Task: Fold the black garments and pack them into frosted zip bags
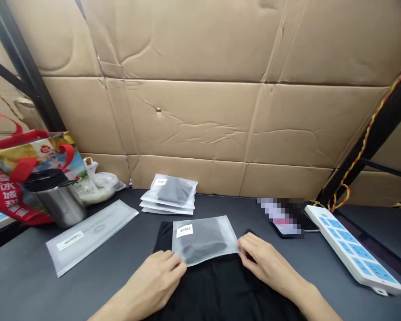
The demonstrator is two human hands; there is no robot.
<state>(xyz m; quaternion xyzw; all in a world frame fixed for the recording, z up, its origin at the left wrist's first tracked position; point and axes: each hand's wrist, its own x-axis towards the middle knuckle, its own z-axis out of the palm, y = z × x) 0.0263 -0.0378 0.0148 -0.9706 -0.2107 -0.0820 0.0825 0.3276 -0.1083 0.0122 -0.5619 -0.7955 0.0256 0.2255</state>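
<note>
A frosted plastic bag (203, 243) with a barcode label and something dark inside lies over a black cloth (220, 285) at the front middle. My left hand (163, 274) is closed on the bag's near left corner, its fingers curled. At the near right corner, my right hand (260, 256) pinches the bag's edge between thumb and fingers. The black cloth spreads beneath the bag and both hands, toward the bottom of the view.
Behind the bag sits a stack of similar bags (170, 194). A long frosted pouch (93, 236), steel tumbler (62, 203), tied plastic bag (98, 187) and red shopping bag (11, 196) occupy the left. A phone (282, 218) and white power strip (354, 249) lie right; a cardboard wall (194, 116) stands behind.
</note>
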